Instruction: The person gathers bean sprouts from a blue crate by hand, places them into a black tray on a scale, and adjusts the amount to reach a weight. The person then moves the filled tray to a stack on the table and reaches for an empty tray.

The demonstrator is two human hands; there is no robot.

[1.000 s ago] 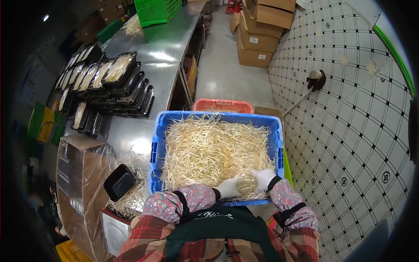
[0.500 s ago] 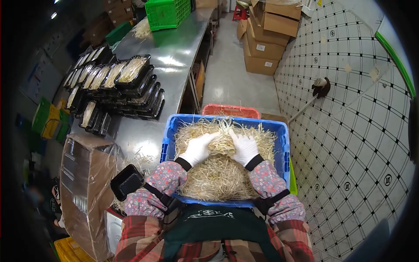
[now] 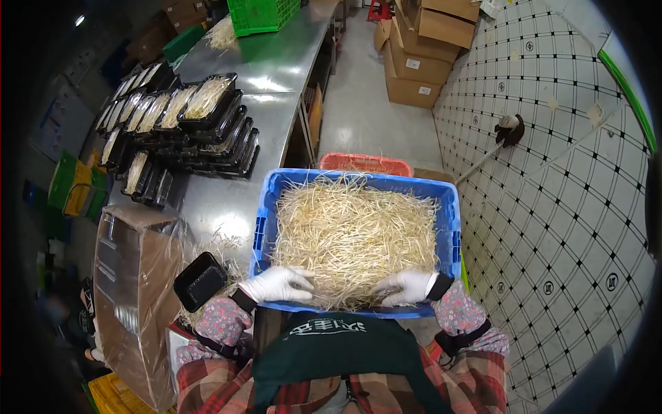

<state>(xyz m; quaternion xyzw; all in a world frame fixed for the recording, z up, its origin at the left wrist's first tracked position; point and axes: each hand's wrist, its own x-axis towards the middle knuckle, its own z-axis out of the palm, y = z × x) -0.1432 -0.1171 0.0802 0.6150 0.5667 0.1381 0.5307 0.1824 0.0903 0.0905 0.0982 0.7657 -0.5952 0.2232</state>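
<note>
A blue crate point(image 3: 258, 238) in front of me is filled with pale bean sprouts point(image 3: 358, 238), spread almost level across it. At the crate's near left corner, my left hand point(image 3: 279, 283), in a white glove, has its fingers apart and touching the edge of the sprouts. My right hand point(image 3: 408, 286), also gloved, lies at the near right side with fingers stretched out against the sprouts, its fingertips partly among them. Neither hand grips anything visible. An unfilled black tray point(image 3: 200, 281) rests near my left forearm.
Stacked black trays of sprouts point(image 3: 207, 103) stand on the steel table point(image 3: 265, 114) at left, with a green crate point(image 3: 262, 15) farther back. A plastic-lined carton point(image 3: 148, 290) is at near left. A red basket point(image 3: 365, 164), cardboard boxes point(image 3: 420, 62) and a tiled wall point(image 3: 545, 186) lie beyond.
Both hands have moved from the far part of the crate back to its near edge and farther apart. Sprouts that were heaped with a gap in the middle are now spread more evenly.
</note>
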